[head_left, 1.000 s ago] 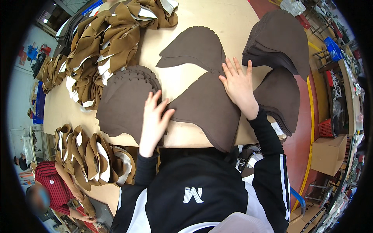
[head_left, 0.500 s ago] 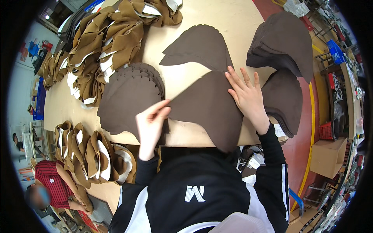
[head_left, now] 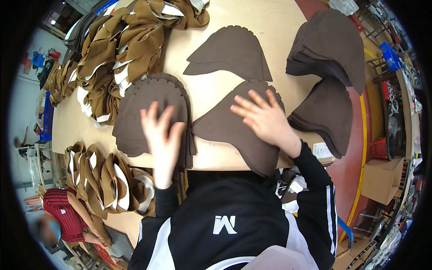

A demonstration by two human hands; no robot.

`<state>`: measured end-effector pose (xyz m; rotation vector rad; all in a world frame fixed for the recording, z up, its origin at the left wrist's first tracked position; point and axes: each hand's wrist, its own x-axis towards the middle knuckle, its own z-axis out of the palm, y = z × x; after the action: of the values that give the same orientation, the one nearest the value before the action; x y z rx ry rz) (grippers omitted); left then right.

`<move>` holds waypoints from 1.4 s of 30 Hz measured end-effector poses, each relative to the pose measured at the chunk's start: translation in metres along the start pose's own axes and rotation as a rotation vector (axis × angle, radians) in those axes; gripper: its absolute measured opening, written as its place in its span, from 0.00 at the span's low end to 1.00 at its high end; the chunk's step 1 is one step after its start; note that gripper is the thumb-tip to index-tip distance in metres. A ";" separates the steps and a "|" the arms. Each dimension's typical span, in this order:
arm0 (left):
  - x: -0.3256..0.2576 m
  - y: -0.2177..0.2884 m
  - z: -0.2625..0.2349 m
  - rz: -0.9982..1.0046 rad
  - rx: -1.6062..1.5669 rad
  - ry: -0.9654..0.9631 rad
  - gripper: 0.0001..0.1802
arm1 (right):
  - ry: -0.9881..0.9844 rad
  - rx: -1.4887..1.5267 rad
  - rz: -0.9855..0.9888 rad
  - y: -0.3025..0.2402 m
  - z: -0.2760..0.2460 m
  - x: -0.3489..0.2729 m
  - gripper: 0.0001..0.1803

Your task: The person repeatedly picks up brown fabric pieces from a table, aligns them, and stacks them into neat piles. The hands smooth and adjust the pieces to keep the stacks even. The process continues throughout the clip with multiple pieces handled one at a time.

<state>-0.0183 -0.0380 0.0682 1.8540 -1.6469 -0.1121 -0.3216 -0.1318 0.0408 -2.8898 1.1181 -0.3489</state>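
Note:
My left hand (head_left: 161,130) is over the right part of a fanned stack of dark brown cut pieces (head_left: 135,112), its fingers spread and nothing in them. A single-looking dark brown piece (head_left: 225,121) with a notched curved edge lies in front of me, its lower tip at the table's near edge. Over its upper right part is my right hand (head_left: 265,118), fingers apart; whether it touches the piece I cannot tell. Beyond it lie a few overlapping brown pieces (head_left: 231,51). Two thicker brown stacks, an upper one (head_left: 333,45) and a lower one (head_left: 330,110), stand at the right.
Tan pieces with white backing (head_left: 139,40) are heaped at the far left of the pale table (head_left: 279,22). More tan pieces (head_left: 108,180) stand in a row nearer left. A person in a striped red top (head_left: 67,213) works at lower left. A cardboard box (head_left: 382,180) sits at right.
My left hand has let go of the brown piece's left corner and moved left over the fanned stack. The right hand has slid left across the piece.

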 end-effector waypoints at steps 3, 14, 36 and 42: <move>-0.015 0.022 0.048 0.070 0.127 -0.171 0.27 | 0.025 -0.149 0.162 0.037 -0.002 0.008 0.25; -0.009 0.056 0.029 -0.090 -0.310 -0.188 0.22 | -0.047 0.087 -0.094 -0.025 0.001 -0.008 0.29; 0.011 -0.046 -0.065 -0.257 -0.177 0.426 0.19 | -0.073 0.090 0.147 0.028 -0.003 0.014 0.26; 0.000 0.023 0.043 0.204 -0.122 -0.223 0.40 | -0.096 -0.362 0.610 0.057 0.000 0.029 0.25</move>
<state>-0.0580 -0.0554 0.0463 1.6193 -1.9258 -0.3352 -0.3384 -0.1939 0.0404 -2.5855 2.1266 0.0203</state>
